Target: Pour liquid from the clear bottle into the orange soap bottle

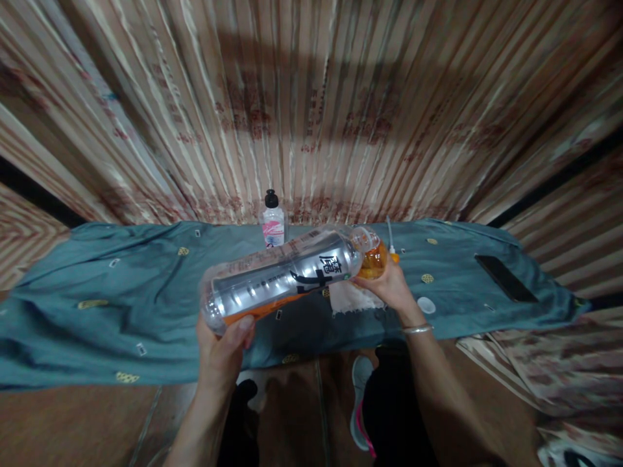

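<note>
A left hand cradled the wide base of a long, clear plastic bottle with a silver label and black characters, thumb across its near side, above a tabletop draped in teal patterned cloth. A right hand, a silver-coloured bangle at its wrist, wrapped round a smaller, rounded, see-through amber container. The long bottle lay aslant, base low and neck slightly higher, probably supported at the base so its weight stayed steady and its neck lined up with the container; whether the two touched was unclear. The left grip was closed on the base, with the rest of the bottle reaching across to the right grip, which closed round the amber container beside the neck. A clear squeeze bottle with a pink label and black cap stood upright near the far edge, apparently set back out of the way, while a flat black phone-like slab lay toward the right edge.
</note>
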A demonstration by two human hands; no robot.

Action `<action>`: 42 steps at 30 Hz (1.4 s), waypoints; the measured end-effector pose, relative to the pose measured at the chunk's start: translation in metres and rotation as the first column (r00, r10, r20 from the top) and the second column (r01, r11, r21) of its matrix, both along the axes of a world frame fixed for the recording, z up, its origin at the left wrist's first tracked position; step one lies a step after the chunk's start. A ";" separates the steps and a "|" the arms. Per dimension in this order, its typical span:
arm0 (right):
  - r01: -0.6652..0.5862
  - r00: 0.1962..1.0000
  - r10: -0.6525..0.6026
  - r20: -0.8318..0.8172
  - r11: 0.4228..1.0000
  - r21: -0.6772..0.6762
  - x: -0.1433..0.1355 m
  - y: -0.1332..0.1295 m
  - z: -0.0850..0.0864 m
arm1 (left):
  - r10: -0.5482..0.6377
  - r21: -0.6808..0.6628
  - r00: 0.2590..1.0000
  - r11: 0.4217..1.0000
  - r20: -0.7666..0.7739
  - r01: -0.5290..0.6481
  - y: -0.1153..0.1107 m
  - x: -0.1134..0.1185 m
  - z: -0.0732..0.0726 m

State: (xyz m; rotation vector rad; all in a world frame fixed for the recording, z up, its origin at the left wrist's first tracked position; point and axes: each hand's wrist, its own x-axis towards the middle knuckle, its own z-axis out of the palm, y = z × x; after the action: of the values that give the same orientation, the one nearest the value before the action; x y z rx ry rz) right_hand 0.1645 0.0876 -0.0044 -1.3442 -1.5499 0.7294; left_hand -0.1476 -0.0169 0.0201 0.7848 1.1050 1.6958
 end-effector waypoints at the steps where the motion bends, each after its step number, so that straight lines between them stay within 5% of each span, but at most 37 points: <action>1: 0.004 1.000 -0.004 0.001 1.000 -0.003 0.000 0.000 0.000 | 0.005 0.012 1.000 1.000 -0.004 -0.005 0.000 0.000 0.000; 11: -0.041 0.999 0.042 -0.016 0.998 0.042 0.004 0.004 -0.008 | 0.049 0.084 0.998 0.995 -0.043 -0.046 -0.001 -0.002 -0.001; 42: -0.008 1.000 0.008 -0.014 0.999 0.031 -0.001 0.001 -0.001 | 0.093 -0.026 0.994 0.995 -0.051 -0.095 -0.007 0.000 0.008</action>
State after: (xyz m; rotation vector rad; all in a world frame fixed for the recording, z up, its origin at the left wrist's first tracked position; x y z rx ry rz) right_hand 0.1635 0.0885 -0.0050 -1.3083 -1.5499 0.7160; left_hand -0.1477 -0.0237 0.0286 0.7711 1.2138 1.7431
